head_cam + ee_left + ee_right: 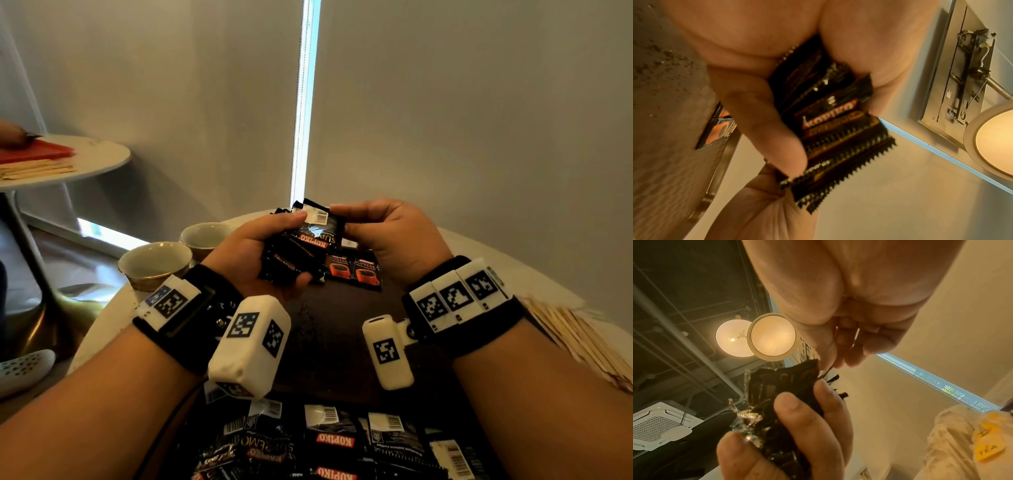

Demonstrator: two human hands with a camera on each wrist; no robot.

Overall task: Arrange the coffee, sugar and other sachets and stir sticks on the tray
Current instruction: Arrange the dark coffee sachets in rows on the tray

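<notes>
Black packets: a bunch of shiny coffee sachets [297, 255] sits in the left hand [253, 255], held up over the dark tray [329, 329]; thumb on top, fingers curled under.
Right hand: the right hand [390, 236] pinches the top packet's right edge between thumb and fingertips.
Writing: the top packet reads "KOPIKO" in white on a red bar (upside down from the head view), with "SUPREMO" partly seen and a white barcode patch.
On the tray: two sachets [354, 272] lie flat side by side at the far end, each with an orange-red cup picture and "SUPREMO".
Loose pile: more black Kopiko packets [325, 442] lie scattered at the near edge, barcodes up.
Left wrist view only: the zigzag cut edges of the bunch [838, 129] fanned like cards, and brown crumbs on the tray [663, 56].
Right wrist view only: a yellow tag reading "TEA" [988, 451] on a pale bag.
Around: two cups [156, 262] at the left, wooden stir sticks [579, 339] at the right.
</notes>
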